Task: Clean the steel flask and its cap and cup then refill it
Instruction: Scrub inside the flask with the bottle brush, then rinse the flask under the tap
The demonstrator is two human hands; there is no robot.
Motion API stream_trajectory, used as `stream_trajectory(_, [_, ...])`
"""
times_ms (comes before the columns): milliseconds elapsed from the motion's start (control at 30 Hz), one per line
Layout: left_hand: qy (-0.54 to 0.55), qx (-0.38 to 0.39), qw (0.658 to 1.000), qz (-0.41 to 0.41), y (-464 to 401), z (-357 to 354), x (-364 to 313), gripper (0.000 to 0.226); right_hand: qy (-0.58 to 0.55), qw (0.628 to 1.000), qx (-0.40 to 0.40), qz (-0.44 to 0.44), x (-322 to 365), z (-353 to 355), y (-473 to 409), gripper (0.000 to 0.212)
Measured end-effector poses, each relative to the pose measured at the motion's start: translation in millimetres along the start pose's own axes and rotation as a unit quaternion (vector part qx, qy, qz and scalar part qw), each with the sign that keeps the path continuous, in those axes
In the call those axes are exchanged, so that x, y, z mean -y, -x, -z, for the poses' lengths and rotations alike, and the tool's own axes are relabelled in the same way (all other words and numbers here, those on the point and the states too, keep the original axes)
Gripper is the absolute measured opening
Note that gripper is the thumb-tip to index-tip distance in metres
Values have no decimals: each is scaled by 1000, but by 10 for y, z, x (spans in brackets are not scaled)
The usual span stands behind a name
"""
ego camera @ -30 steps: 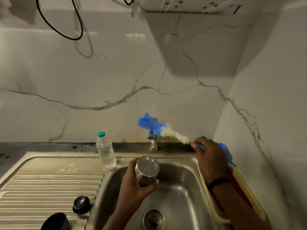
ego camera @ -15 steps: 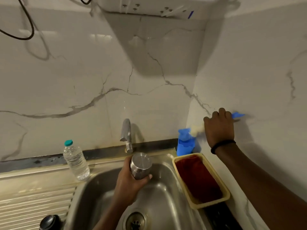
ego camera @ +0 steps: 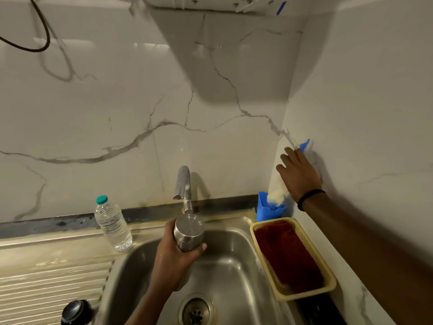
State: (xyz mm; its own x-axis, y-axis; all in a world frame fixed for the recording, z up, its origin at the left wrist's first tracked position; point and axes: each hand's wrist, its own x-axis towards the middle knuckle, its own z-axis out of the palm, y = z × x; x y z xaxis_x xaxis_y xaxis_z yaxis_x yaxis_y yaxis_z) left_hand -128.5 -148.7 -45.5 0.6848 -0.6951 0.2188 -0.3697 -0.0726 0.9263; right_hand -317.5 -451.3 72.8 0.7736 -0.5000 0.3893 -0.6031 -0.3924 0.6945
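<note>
Since half a second ago, we note the right hand (ego camera: 298, 173) has let go its fist around the bottle brush (ego camera: 277, 197): the fingers now lie spread and straight against the right wall, the brush's blue handle tip showing just past them, its cream bristle head resting in the blue holder (ego camera: 269, 207) at the far right corner. A second ago that brush was in the air over the tap. The left hand (ego camera: 174, 259) has stayed wrapped around the steel flask (ego camera: 188, 233), thumb on its near right side, holding it over the sink (ego camera: 234, 273) basin directly beneath the tap (ego camera: 182, 184), flat end toward us. We cannot tell whether water is running. The flask is a brushed-metal cylinder with a dull sheen; the sink is the same steel, rounded basin, ribbed draining board on the left, a round strainer at the near edge. A black domed cap (ego camera: 75, 311) sits on the near left of the draining board. A clear ribbed plastic water bottle (ego camera: 112, 225) with a teal top stands upright on the far sink rim, left of the flask and apart from it. Right of the basin lies a cream woven-mesh plastic basket (ego camera: 328, 273) holding a dark red cloth (ego camera: 285, 254). The walls are glossy white marble with grey veins.
</note>
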Motion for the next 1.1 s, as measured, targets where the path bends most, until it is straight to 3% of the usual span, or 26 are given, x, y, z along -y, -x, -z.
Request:
stream_trajectory(133, [-3,-18,1000,15,11,9,61,80,-120,986,-117,16,118,-103,24,23])
stream_trajectory(267, [1,-22,999,31,18,-7,109,81,-216,970,-106,46,321,-73,78,45])
stream_trajectory(500, [-2,-31,999,39,16,47,158,84,-255,958,-132,16,653,-103,113,27])
stream_trajectory(633, [-9,-37,998,42,6,100,201,86,-332,934,-132,-11,799,-35,121,17])
stream_trajectory(700, [-9,-47,998,44,1,109,205,85,-453,887,-79,-37,995,60,98,13])
stream_trajectory(800, [-16,-59,997,47,-37,124,207,81,-639,762,63,-85,1408,258,18,15])
stream_trajectory(1000, [-66,-69,995,18,-229,201,205,80,-722,639,244,-101,2188,503,-270,35])
stream_trajectory(1100, [-88,-67,994,4,-287,243,195,83,-776,544,300,-113,2421,572,-416,39])
